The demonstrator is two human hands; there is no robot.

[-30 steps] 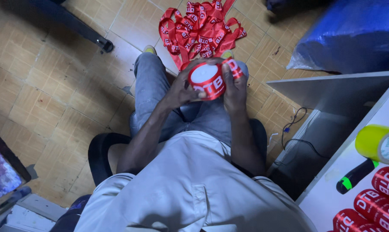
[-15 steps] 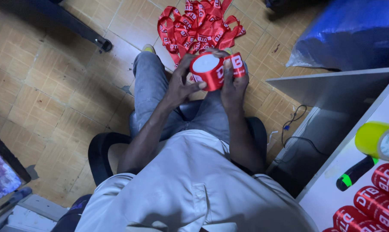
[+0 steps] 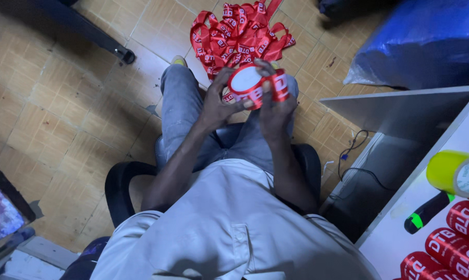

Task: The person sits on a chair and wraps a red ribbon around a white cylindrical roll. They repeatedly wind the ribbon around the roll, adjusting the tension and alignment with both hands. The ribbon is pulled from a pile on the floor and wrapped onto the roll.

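Both hands gripped one white-topped roll wrapped in red printed ribbon (image 3: 246, 85), held over the knees. Left hand (image 3: 220, 101) cupped its left side, fingers curled tight around the rim. Right hand (image 3: 274, 106) pinched the loose ribbon end (image 3: 279, 85) against the roll's right side, thumb on top.

Vs the frame half a second before: same two-handed hold, roll tipped a bit more so its white face showed fuller, ribbon end stood upright beside it rather than angled. Hands stayed over the lap, no shift in place.

Left to right: black chair armrest (image 3: 117, 186) at the person's left; grey trousers (image 3: 185, 111) under the hands; heap of red printed lanyard ribbon (image 3: 239, 28) on the tiled floor (image 3: 63, 103) just beyond the knees, well clear of the roll. Blue plastic bag (image 3: 426, 41) upper right. White desk (image 3: 400, 228) at right carried a yellow tape roll (image 3: 452, 171), a black-and-green marker (image 3: 426, 212), and more red wrapped rolls (image 3: 452, 249) at the edge.
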